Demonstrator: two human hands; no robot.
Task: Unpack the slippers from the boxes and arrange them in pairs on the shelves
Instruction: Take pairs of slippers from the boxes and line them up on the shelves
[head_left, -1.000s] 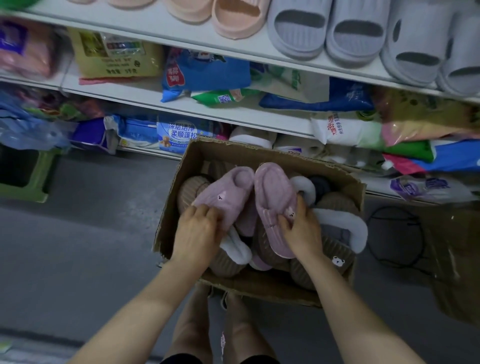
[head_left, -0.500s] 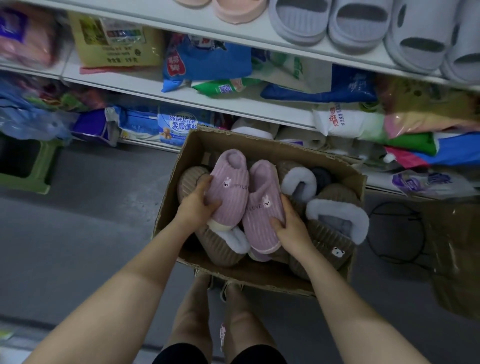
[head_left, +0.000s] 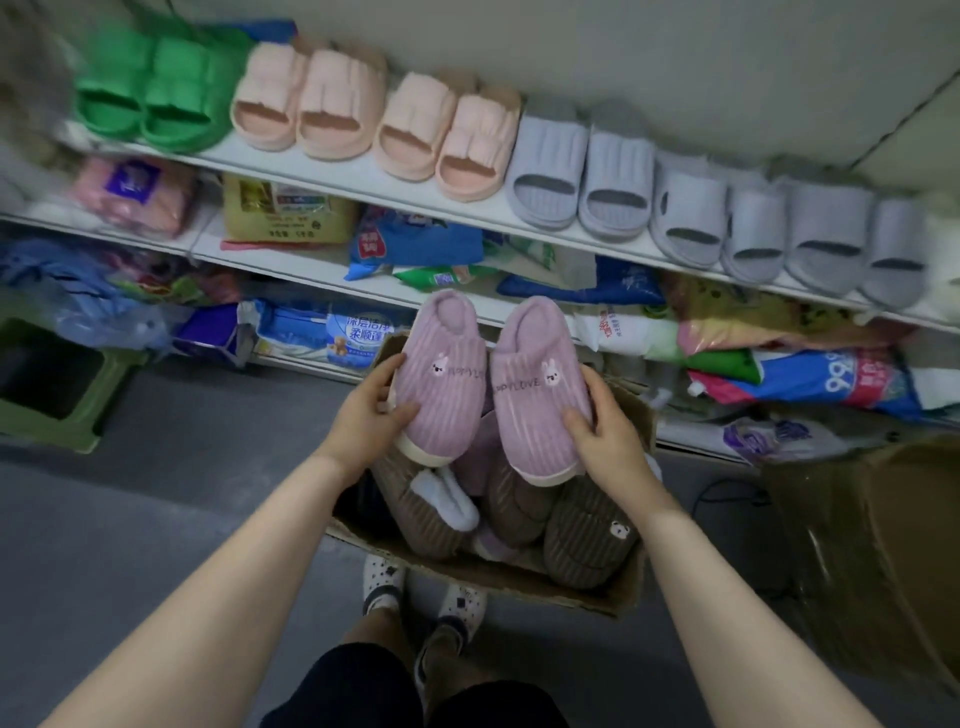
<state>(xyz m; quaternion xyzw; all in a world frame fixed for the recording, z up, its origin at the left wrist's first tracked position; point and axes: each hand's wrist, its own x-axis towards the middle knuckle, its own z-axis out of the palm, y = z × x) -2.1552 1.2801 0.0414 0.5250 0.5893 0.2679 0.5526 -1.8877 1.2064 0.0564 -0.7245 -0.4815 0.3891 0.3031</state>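
Left hand (head_left: 365, 418) fingers curled round left pink slipper (head_left: 439, 376), right hand (head_left: 608, 434) gripping right pink slipper (head_left: 540, 389), both above box (head_left: 587, 597) of brown slippers (head_left: 584, 535)

At frame centre, a mauve ribbed slipper (head_left: 441, 379) and its mate (head_left: 537, 400) are held side by side, toes toward the frame's bottom, above the open cardboard box (head_left: 631, 587) of brown slippers (head_left: 582, 545). Paired slides (head_left: 579, 176) line the top shelf (head_left: 221, 155).

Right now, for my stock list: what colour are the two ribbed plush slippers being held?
Mauve-pink ribbed plush slippers, cream soles; head view.
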